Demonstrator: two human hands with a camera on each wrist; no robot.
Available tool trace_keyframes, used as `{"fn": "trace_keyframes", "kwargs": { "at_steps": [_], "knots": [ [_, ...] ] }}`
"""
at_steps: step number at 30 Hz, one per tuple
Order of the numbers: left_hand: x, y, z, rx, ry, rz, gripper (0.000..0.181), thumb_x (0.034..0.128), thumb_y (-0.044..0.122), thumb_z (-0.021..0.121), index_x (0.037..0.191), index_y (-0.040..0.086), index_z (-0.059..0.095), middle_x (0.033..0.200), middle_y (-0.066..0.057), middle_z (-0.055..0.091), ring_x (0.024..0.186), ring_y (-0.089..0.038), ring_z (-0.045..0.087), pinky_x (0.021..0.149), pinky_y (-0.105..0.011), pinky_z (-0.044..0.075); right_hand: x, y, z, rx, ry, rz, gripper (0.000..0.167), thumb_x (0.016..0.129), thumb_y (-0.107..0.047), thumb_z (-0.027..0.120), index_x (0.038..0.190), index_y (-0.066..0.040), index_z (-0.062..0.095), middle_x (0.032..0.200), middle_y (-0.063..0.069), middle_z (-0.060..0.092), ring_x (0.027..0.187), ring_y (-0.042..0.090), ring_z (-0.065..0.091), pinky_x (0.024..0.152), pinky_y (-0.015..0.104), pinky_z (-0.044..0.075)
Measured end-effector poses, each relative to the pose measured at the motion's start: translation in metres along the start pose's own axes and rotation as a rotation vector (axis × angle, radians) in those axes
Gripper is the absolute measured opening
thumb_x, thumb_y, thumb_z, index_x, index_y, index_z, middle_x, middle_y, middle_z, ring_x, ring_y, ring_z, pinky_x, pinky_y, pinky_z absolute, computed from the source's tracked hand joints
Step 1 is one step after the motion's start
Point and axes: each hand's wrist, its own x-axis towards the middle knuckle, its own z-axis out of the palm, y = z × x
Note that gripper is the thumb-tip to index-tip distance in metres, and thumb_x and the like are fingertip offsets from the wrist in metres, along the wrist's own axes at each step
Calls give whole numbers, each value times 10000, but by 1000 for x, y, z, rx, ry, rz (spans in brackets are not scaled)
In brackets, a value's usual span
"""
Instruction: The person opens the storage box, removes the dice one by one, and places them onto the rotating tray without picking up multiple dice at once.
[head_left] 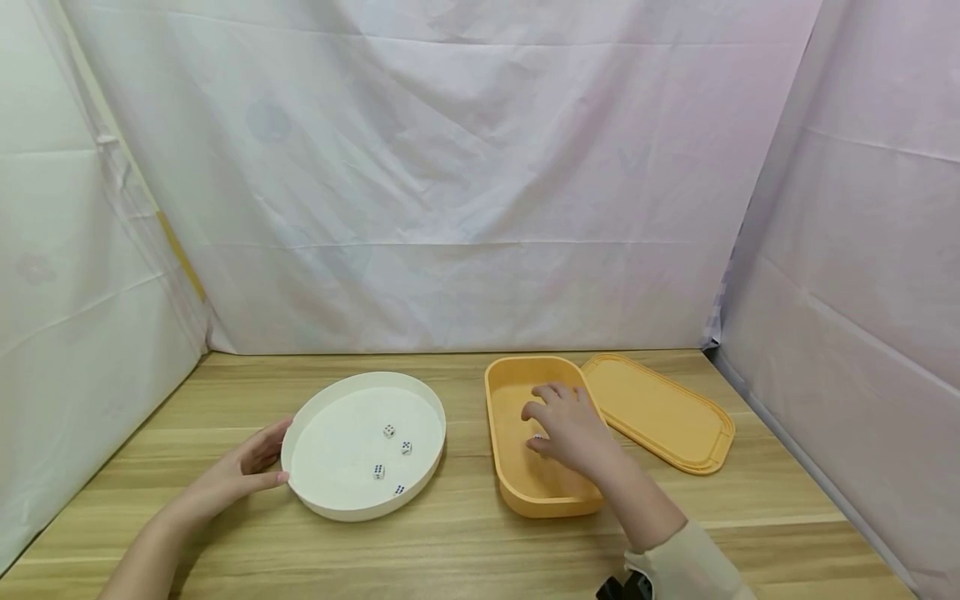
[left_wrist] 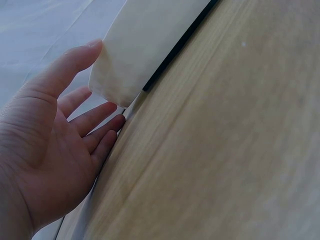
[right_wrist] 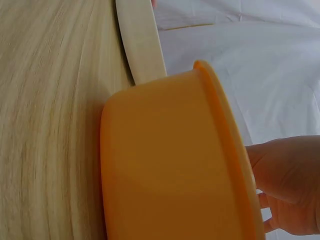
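Note:
A round white tray (head_left: 330,454) stands on the table, with several white dice (head_left: 378,472) lying in its right half. At its left edge my left hand (head_left: 243,472) touches the rim with thumb and fingertips; in the left wrist view those fingers are extended along the tray's side. My right hand (head_left: 573,425) reaches over the orange box (head_left: 517,492), fingers spread and slightly bent. Between its thumb and index finger a die (head_left: 538,436) shows partly; the fingers look apart from it. The box wall (right_wrist: 165,160) hides most of the right fingertips in the right wrist view.
An orange lid (head_left: 663,412) lies flat on the table to the right of the box, close against it. White cloth (head_left: 450,192) hangs behind and on both sides of the wooden table (head_left: 390,558).

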Motion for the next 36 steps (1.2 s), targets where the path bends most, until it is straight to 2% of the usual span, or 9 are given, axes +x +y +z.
{"fn": "trace_keyframes", "kwargs": {
  "at_steps": [12,25,36],
  "knots": [
    [0,-1,1,0,0,-4,718,915,40,623,1494,-35,204,1486,-312,227,1197,87,396,937,-112,343,-2,10,10,-9,-39,28,174,817,-237,776,949,-163,690,1224,114,569,1196,356,448,968,666,293],
    [1,-2,0,-7,-2,6,716,913,25,618,1488,-53,197,1480,-334,215,1200,84,395,938,-107,339,-9,14,16,-35,-49,26,168,772,-212,813,793,-201,646,1195,126,585,1169,367,468,959,668,302],
    [1,-2,0,-7,-3,0,714,914,34,623,1489,-45,206,1484,-321,222,1201,83,395,937,-107,340,-10,17,23,-35,-89,50,216,744,-240,834,758,-214,620,1210,134,583,1179,371,460,967,675,291]
  ]
}}
